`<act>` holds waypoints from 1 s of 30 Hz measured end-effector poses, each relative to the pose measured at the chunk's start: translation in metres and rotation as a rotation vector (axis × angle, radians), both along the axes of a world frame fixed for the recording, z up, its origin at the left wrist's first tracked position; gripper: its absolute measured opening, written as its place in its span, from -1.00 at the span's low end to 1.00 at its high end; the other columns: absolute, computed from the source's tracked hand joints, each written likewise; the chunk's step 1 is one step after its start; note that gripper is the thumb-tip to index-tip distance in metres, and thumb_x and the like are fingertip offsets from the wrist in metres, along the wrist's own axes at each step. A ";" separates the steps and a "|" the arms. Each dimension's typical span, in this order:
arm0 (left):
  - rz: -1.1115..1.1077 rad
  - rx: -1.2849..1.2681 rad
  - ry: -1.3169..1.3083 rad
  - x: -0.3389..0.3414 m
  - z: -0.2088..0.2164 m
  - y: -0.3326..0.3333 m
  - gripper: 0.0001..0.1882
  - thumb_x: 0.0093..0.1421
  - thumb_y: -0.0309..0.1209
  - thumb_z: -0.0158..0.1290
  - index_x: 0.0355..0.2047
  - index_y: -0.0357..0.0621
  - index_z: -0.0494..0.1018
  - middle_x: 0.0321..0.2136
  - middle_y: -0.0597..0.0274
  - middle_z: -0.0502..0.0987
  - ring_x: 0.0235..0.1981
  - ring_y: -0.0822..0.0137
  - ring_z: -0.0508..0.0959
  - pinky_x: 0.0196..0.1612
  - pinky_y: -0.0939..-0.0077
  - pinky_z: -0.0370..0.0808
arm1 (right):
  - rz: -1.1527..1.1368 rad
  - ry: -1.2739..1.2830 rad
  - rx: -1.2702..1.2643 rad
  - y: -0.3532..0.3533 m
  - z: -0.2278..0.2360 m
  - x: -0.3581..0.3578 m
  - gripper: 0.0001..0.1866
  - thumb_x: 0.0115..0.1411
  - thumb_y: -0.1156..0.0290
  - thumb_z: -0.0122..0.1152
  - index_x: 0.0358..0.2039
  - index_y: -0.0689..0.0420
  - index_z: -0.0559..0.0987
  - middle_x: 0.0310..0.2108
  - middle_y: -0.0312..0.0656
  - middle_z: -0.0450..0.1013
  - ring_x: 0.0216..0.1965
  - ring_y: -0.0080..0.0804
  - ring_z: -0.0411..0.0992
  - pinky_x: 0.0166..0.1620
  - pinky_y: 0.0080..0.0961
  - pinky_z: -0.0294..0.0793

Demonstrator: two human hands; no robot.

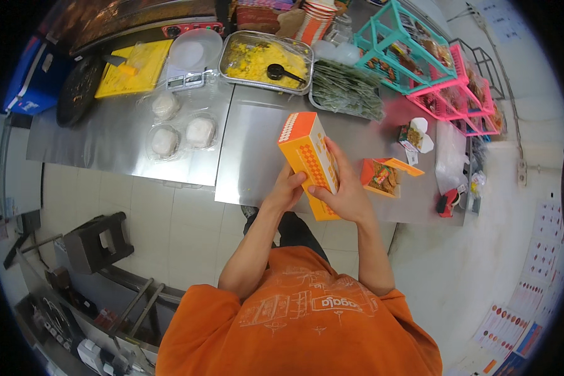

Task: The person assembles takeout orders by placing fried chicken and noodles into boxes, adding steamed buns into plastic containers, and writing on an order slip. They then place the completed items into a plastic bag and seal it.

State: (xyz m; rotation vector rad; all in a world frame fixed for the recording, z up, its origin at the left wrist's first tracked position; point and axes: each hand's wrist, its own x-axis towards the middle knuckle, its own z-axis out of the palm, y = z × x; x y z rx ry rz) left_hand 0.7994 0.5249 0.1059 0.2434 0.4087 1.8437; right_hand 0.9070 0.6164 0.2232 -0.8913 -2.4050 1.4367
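Between my two hands I hold an orange and yellow cardboard food box (306,147), tilted above the front edge of the steel table. My left hand (286,188) grips its lower left side, thumb across the front. My right hand (343,191) wraps the right side, thumb also on the front. The box's top looks closed. Just right of it stands a smaller orange box (382,178) with its lid flap up and fried-looking food inside. Beyond that is a small white carton (413,136), its flaps open and food showing.
A metal tray (232,78) holds yellow food and a black scoop (285,73); beside it lie green leaf-like sheets (346,91). Teal (388,37) and pink baskets (445,103) stand back right. White rounds in clear packs (200,132), a scale (187,80) and a yellow cutting board (135,69) sit left.
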 end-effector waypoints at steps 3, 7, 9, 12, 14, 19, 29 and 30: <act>-0.065 -0.042 0.136 0.008 0.008 -0.003 -0.10 0.08 -0.12 0.35 0.32 -0.14 0.15 0.21 0.18 0.36 0.26 0.25 0.37 0.32 0.27 0.32 | -0.020 0.027 -0.091 0.006 0.004 0.017 0.04 0.00 0.12 0.47 0.42 0.07 0.12 0.27 0.10 0.24 0.31 -0.01 0.23 0.31 -0.19 0.23; -0.151 -0.052 0.141 0.022 0.011 0.002 -0.05 0.02 -0.19 0.40 0.33 -0.13 0.13 0.21 0.19 0.37 0.23 0.23 0.39 0.29 0.25 0.37 | -0.012 -0.064 -0.009 0.012 0.015 0.043 0.07 -0.03 0.02 0.47 0.42 0.07 0.13 0.25 0.14 0.24 0.29 0.07 0.23 0.29 -0.14 0.24; -0.164 -0.004 0.144 0.036 0.015 0.012 -0.02 -0.02 -0.22 0.42 0.33 -0.13 0.12 0.21 0.18 0.37 0.23 0.21 0.40 0.26 0.22 0.41 | -0.014 -0.237 0.132 0.013 0.021 0.058 0.11 -0.05 -0.06 0.47 0.42 0.07 0.12 0.24 0.16 0.25 0.28 0.12 0.21 0.28 -0.09 0.23; -0.076 -0.105 0.081 0.068 0.019 0.029 0.03 -0.07 -0.19 0.47 0.33 -0.12 0.12 0.21 0.18 0.37 0.23 0.20 0.40 0.23 0.19 0.45 | -0.114 -0.119 0.496 0.018 0.024 0.086 0.04 0.00 -0.03 0.47 0.39 0.08 0.16 0.19 0.11 0.29 0.23 0.06 0.28 0.22 -0.10 0.30; -0.071 -0.168 0.111 0.099 0.015 0.043 0.05 -0.08 -0.15 0.48 0.33 -0.11 0.13 0.21 0.18 0.37 0.24 0.19 0.39 0.23 0.19 0.46 | -0.407 0.155 0.319 0.024 0.019 0.116 -0.06 0.06 0.07 0.47 0.35 0.09 0.20 0.14 0.04 0.32 0.18 -0.07 0.35 0.16 -0.17 0.39; -0.219 0.069 0.525 0.198 -0.003 0.083 -0.01 0.08 -0.19 0.35 0.40 -0.07 0.02 0.28 0.13 0.30 0.28 0.12 0.36 0.24 0.22 0.46 | -0.872 0.547 -0.900 0.063 -0.011 0.241 -0.36 0.15 0.41 0.43 0.19 0.11 0.33 0.01 -0.16 0.40 -0.02 -0.39 0.47 -0.05 -0.43 0.57; -0.593 -0.520 0.693 0.363 0.054 0.193 -0.11 0.32 -0.48 0.08 0.49 0.20 -0.21 0.20 -0.23 0.31 0.22 0.26 0.38 0.14 0.36 0.47 | -0.886 0.153 -0.448 0.177 -0.049 0.503 -0.45 0.05 0.41 0.53 -0.02 0.14 0.39 -0.21 -0.22 0.45 -0.21 -0.51 0.49 -0.19 -0.48 0.58; -0.628 -0.461 0.746 0.372 0.058 0.204 -0.15 0.35 -0.43 0.05 0.49 0.19 -0.20 0.20 -0.21 0.31 0.23 0.24 0.35 0.20 0.36 0.39 | -0.855 0.158 -0.404 0.188 -0.053 0.512 -0.44 0.04 0.41 0.53 -0.03 0.14 0.39 -0.22 -0.22 0.45 -0.23 -0.52 0.49 -0.21 -0.49 0.58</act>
